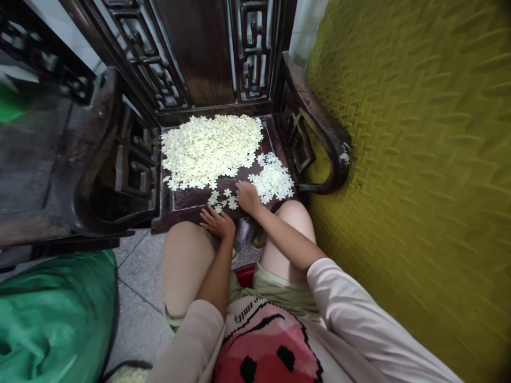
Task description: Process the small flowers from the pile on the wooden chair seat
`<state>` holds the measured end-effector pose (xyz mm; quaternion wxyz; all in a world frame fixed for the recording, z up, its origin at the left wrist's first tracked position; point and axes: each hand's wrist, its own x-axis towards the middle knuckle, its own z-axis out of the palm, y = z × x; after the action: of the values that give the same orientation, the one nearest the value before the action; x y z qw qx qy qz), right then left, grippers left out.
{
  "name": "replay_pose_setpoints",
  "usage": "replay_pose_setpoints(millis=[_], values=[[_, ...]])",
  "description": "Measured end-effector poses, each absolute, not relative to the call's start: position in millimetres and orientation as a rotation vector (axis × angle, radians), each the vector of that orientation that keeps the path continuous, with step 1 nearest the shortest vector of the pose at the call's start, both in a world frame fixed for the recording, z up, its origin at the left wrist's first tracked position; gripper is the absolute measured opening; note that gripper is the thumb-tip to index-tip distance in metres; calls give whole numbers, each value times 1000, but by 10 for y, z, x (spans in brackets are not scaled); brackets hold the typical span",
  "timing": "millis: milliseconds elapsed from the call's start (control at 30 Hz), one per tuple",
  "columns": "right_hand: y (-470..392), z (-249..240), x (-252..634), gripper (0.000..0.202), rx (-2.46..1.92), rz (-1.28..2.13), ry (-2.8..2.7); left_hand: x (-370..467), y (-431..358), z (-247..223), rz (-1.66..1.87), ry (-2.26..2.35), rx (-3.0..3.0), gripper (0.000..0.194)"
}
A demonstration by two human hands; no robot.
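Observation:
On the dark wooden chair seat lies a big heap of small cream-yellow, flower-shaped pieces. A smaller pile of whiter flower-shaped pieces is at the seat's right side. Several loose flower-shaped pieces lie near the front edge, between my hands. My left hand rests at that edge just below them, fingers spread. My right hand is between the loose pieces and the whiter pile, with its fingers curled together; whatever they hold, if anything, is too small to make out.
Carved armrests flank the seat, with a carved backrest behind. A yellow textured sheet stands along the right. At lower left is a green sack, with a container of pale pieces partly visible beside it.

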<state>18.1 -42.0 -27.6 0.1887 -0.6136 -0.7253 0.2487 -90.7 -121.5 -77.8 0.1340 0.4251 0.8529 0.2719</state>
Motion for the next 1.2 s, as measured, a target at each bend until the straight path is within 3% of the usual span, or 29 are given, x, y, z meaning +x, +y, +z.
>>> replay_pose_setpoints(millis=[167,333,533,800,1000,1200], values=[[-537,-519,-89,46,-1707,669,-2266,-949,-1176,-721,788,2417,1271,58],[-340,-576,19,50,-1383,646,-2515,-989,-1064,-630,823,2260,1367,57],[-178,-582,34,27,-1311,726,-2572,-1113,-843,-587,830,2128,1428,55],[-79,-437,195,9,-1629,887,-1583,-916,-863,-679,739,1994,1538,59],[-166,30,450,24,-1509,1235,-509,-580,-861,-749,707,1900,1714,63],[-511,325,829,19,-1296,1458,-237,-271,-719,-754,631,1854,1768,55]])
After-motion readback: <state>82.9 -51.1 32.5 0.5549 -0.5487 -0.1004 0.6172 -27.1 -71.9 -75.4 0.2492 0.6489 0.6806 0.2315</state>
